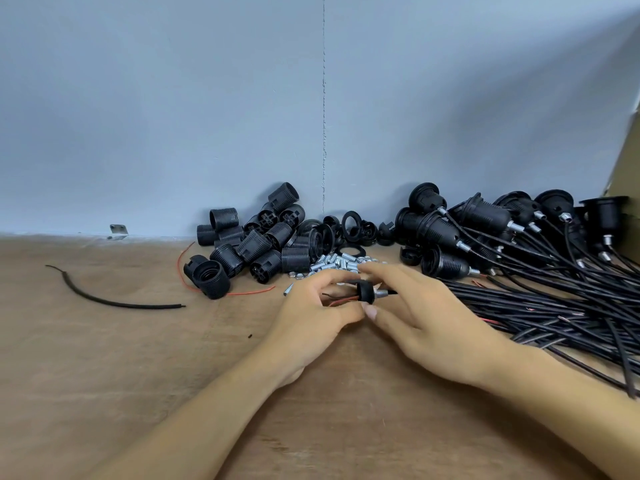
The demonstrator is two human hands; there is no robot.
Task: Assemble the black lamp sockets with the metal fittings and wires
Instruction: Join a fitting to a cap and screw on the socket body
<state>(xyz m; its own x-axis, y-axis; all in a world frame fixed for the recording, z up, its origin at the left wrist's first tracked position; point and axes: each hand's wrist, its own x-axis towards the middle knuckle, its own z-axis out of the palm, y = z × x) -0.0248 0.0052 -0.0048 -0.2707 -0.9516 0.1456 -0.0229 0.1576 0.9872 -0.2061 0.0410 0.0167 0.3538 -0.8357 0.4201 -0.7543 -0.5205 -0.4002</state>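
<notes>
Hands in view: 2. One black socket cap (365, 292) is held just above the desk (104, 358), between both hands, in front of the parts piles. The left hand (311, 308) is curled, its fingers clamped on the cap's left side, where red and black wire leads (341, 299) emerge. The right hand (427, 323) pinches the cap between thumb and forefinger; a metal fitting (381, 293) projects on that side.

Loose threaded socket bodies (256, 240): about a dozen, heaped against the wall; an exact count is prevented by overlap. Metal fittings pile (334, 263): many, partly hidden by the hands. Assembled sockets (485, 220): at least eight, their black wires (554, 306) trailing right. One cut black cable piece (114, 301) and one red wire (187, 268) are noted at left. One metal bracket (118, 232) sits at the wall.
</notes>
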